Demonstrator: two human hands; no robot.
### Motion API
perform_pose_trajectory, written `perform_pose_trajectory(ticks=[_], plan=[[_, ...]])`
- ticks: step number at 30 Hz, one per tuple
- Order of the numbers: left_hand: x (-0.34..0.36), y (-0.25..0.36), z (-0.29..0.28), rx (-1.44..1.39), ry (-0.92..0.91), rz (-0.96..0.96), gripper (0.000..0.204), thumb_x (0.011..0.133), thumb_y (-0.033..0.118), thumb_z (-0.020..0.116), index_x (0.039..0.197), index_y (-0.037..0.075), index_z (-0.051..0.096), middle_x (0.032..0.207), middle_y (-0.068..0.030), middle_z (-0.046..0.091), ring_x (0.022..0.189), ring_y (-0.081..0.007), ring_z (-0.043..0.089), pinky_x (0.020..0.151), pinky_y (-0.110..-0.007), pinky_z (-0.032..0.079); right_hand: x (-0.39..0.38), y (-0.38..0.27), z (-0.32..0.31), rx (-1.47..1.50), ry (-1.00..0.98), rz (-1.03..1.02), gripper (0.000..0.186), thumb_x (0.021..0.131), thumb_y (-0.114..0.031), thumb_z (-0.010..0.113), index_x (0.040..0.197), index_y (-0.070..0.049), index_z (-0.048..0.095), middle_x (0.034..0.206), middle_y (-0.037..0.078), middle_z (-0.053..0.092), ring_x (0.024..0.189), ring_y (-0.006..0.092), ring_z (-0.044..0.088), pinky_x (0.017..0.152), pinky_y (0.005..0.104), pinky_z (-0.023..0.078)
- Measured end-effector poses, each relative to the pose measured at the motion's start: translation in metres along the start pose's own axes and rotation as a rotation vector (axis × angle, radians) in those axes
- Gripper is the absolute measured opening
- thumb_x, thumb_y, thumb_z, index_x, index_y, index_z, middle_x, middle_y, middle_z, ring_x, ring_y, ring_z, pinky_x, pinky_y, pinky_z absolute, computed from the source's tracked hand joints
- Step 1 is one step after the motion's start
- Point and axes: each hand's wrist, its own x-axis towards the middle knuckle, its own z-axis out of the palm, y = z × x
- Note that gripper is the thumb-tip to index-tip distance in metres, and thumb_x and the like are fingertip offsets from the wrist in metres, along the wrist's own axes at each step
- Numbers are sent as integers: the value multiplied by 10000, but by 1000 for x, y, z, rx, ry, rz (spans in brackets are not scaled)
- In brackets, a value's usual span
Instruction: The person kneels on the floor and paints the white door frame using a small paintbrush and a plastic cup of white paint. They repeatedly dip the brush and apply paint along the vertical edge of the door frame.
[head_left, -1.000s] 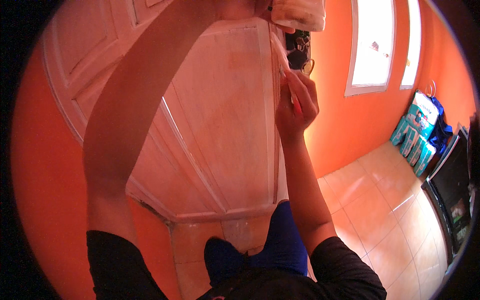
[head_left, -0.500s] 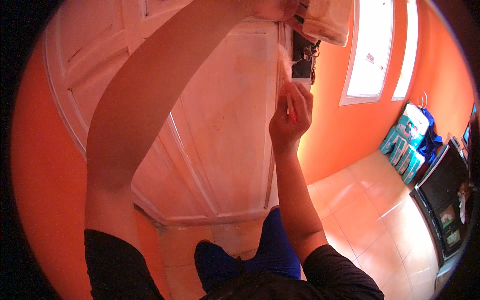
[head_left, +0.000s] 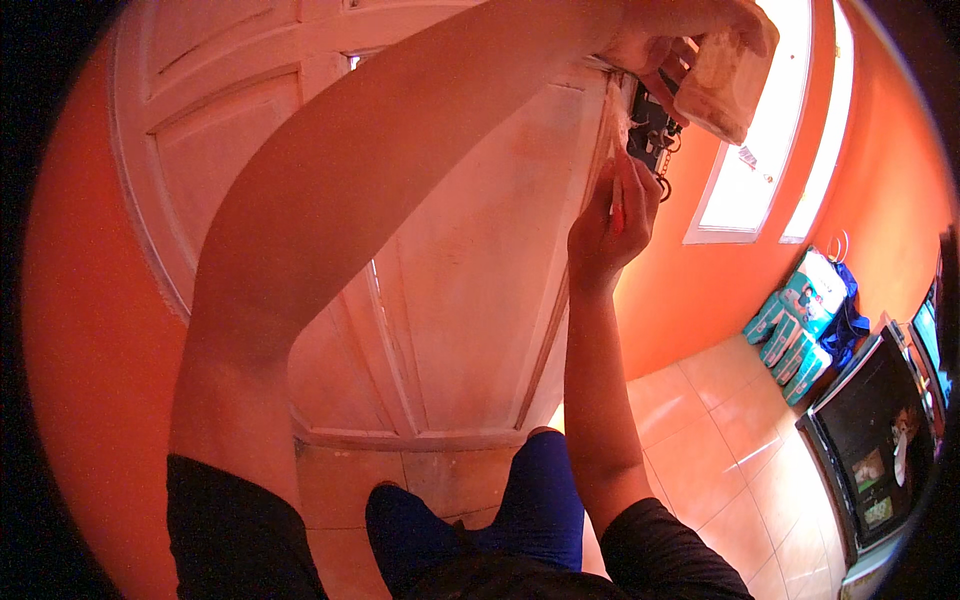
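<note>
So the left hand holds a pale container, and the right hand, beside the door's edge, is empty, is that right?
Not quite: the right hand isn't empty. The head view shows its fingers closed around a slim, partly red tool, apparently a brush. The rest stands: the left hand holds a pale container, and the right hand is beside the door's edge.

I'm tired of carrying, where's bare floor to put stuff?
Bare floor tiles show between the orange wall, the black unit and the right forearm. Crowded: the corner with teal packs, and around the black fitting, where left hand, container, right hand and brush bunch.
</note>
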Motion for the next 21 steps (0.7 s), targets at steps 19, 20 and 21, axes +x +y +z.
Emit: perform_pose_trajectory(ticks=[19,20,21], plan=[[2,-3,-4,-30,14,-15,577,812,351,630,1271,104,383,1137,-196,516,967,-338,606,826,-493,536,10,16,7,3,20,22,160,886,18,653,1037,-4,700,1032,108,648,990,222,601,876,318,482],[2,-7,-4,-37,11,-19,577,812,350,629,1271,103,383,1139,-198,517,969,-339,606,827,-494,536,9,18,6,-4,16,39,159,885,20,653,1035,-3,700,1030,110,647,988,220,602,876,318,482],[2,-8,-4,-43,6,-15,576,813,350,629,1271,102,383,1140,-199,517,970,-340,606,828,-495,535,8,20,2,-29,4,24,160,885,21,651,1036,-3,700,1029,110,647,986,220,602,870,318,485]])
